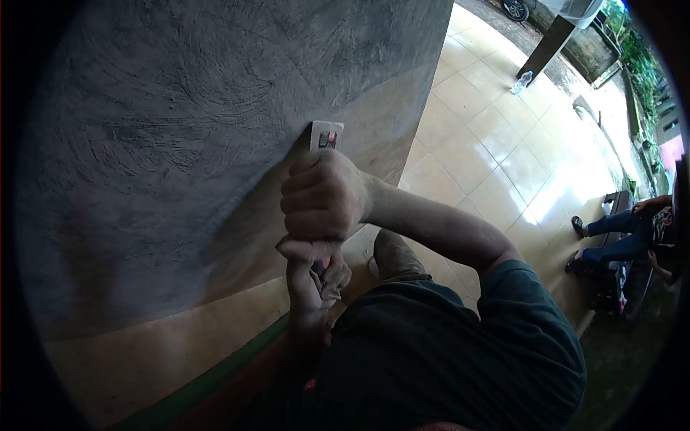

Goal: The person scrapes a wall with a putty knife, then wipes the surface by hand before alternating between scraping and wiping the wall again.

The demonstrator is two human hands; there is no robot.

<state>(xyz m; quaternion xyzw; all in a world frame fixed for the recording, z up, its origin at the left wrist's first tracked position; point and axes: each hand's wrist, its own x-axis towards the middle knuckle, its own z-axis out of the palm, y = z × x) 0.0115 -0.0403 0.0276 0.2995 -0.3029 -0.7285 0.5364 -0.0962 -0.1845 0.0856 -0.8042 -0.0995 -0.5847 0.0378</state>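
My right hand [321, 197] is closed in a fist around a flat scraper-like tool [327, 131]. Its pale, dusty end, with a small dark and red label, sticks out above the fist close against the grey wall [201, 129]. Right below, my left hand [316, 280] is wrapped round the lower part of the same tool, where a bit of black and red shows between the fingers. Swirled scratch marks cover the darker wall surface, while a smoother, paler area lies near its edge.
Shiny beige floor tiles [496, 133] stretch beyond the wall's edge. A plastic bottle [522, 82] stands by a dark post [548, 49]. At the far right a person in jeans [618, 241] sits on a dark bench. A green strip [223, 366] runs along the lower left.
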